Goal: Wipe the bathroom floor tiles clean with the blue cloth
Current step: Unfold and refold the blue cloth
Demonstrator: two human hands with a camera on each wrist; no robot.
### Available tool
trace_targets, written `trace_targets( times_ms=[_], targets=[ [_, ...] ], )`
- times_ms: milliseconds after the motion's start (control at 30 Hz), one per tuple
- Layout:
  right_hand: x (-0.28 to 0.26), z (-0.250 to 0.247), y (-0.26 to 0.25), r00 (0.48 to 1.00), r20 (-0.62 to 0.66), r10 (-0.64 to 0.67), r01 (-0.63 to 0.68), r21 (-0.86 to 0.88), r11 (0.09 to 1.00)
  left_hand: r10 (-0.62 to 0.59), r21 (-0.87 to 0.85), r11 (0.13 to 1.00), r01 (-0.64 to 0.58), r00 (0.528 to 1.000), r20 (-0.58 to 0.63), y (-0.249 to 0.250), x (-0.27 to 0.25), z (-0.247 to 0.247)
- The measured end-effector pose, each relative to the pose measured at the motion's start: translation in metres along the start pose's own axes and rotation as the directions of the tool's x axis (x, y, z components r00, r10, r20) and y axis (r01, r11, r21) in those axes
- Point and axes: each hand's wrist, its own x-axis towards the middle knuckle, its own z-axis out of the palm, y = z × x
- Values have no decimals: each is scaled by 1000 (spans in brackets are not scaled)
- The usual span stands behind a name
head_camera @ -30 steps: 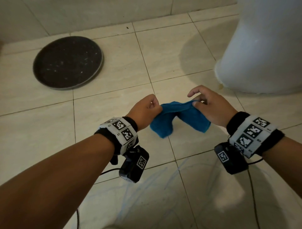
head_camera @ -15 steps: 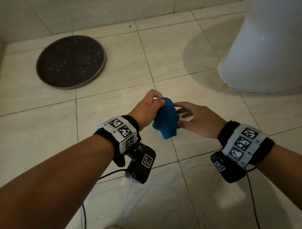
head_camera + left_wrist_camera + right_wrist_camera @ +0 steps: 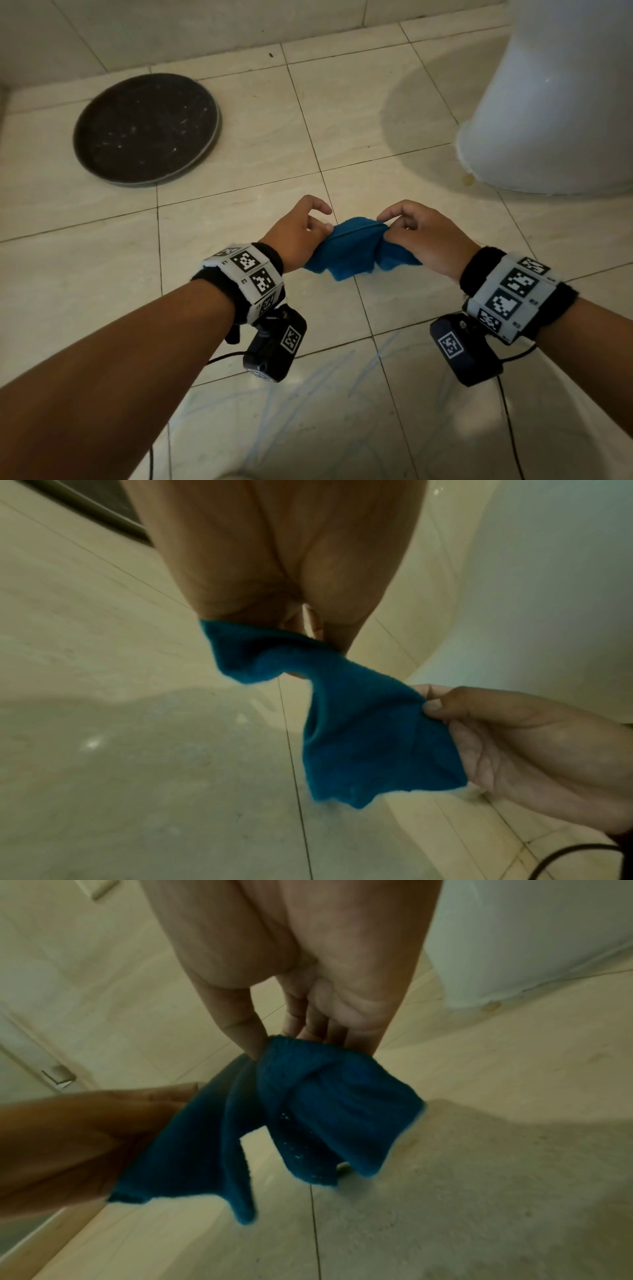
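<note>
The blue cloth (image 3: 356,251) hangs in the air between my two hands, above the beige floor tiles (image 3: 239,144). My left hand (image 3: 301,229) pinches its left end and my right hand (image 3: 416,233) pinches its right end, so the top edge stretches between them and the folds droop below. In the left wrist view the blue cloth (image 3: 356,723) runs from my left fingers down to the right hand (image 3: 514,739), whose thumb presses on it. In the right wrist view the blue cloth (image 3: 308,1115) hangs bunched from my right thumb and fingers, and the left hand (image 3: 85,1134) holds its other end.
A round dark drain cover (image 3: 147,128) lies on the floor at the far left. A white toilet base (image 3: 555,102) stands at the far right, with a small yellowish spot (image 3: 467,178) at its foot. Faint bluish streaks (image 3: 308,394) mark the near tiles. The wall runs along the back.
Half a second ago the cloth was bunched in my left hand with the right hand only reaching for it. The right hand has taken the other end and the hands have drawn apart, spreading the cloth.
</note>
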Motion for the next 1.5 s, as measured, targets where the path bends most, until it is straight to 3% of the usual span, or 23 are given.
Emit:
trace_targets(
  times_ms=[133, 233, 433, 600, 800, 967, 1067, 1300, 1433, 1500],
  targets=[
    [0, -7, 0, 1000, 8, -14, 13, 28, 1000, -35, 36, 999, 34, 999, 16, -5, -1, 0],
    [-1, -11, -2, 996, 74, -50, 47, 48, 998, -41, 34, 999, 37, 992, 116, -3, -1, 1],
    [-4, -14, -12, 960, 221, -174, 177, 6, 984, 123, 67, 988, -141, 967, 224, 6, 0, 13],
    [-5, -14, -13, 940, 250, -231, 245, -25, 969, 126, 103, 982, -156, 960, 252, 15, 3, 13],
    [0, -14, 1, 978, 33, -205, 208, -157, 966, 106, -40, 994, -100, 977, 183, 16, 0, 14],
    [-5, -9, -1, 979, 156, -132, 152, -127, 980, 94, -207, 976, -64, 986, 139, 24, -4, 16],
    [-5, -5, -1, 980, 130, -153, 165, -94, 982, 96, -237, 969, -62, 986, 134, 28, -4, 18],
    [-3, -18, 5, 987, 55, -149, 155, -143, 978, 38, -151, 987, -47, 998, -57, 16, 2, 12],
    [-3, -27, 5, 987, 82, -138, 150, -158, 976, -69, 4, 998, 69, 998, 7, 7, 3, 10],
    [-3, -28, 3, 984, 120, -133, 146, -105, 984, -34, 103, 994, 29, 998, 50, 6, 2, 11]
  ],
)
